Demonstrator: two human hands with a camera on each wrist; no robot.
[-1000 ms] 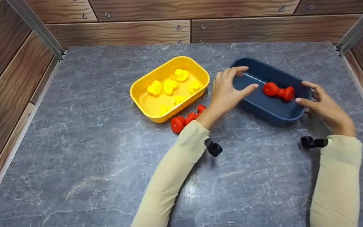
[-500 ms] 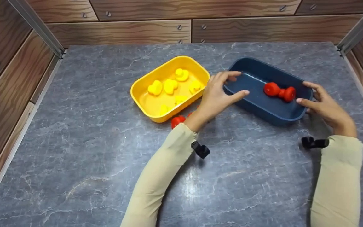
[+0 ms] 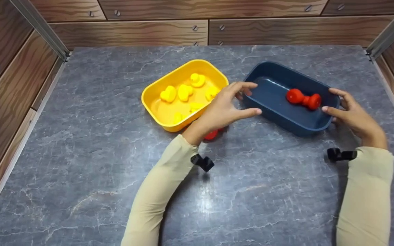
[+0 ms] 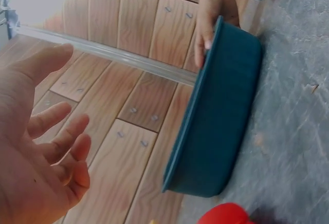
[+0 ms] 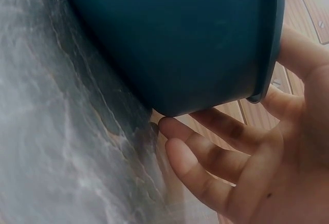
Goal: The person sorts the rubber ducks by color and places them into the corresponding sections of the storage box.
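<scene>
A dark blue tray (image 3: pixel 286 120) lies right of centre with a red dumbbell toy (image 3: pixel 303 98) inside it. My right hand (image 3: pixel 342 106) grips the tray's right end, thumb on the rim; the right wrist view shows its fingers (image 5: pixel 226 147) against the tray's outer wall (image 5: pixel 169 39). My left hand (image 3: pixel 241 100) hovers just off the tray's left end with fingers spread and holds nothing. In the left wrist view the palm (image 4: pixel 46 147) is bare beside the blue tray (image 4: pixel 221 121). Below my left wrist, a second red dumbbell (image 3: pixel 211 134) lies mostly hidden on the table.
A yellow tray (image 3: pixel 152 92) with several yellow rubber ducks (image 3: pixel 183 93) sits left of the blue one. The grey marble tabletop (image 3: pixel 80 164) is walled by wood-look panels (image 3: pixel 132 32) at the back and both sides.
My left hand has drawn back leftward from the blue tray's left end and now covers most of the red dumbbell on the table. The right hand and tray have not moved.
</scene>
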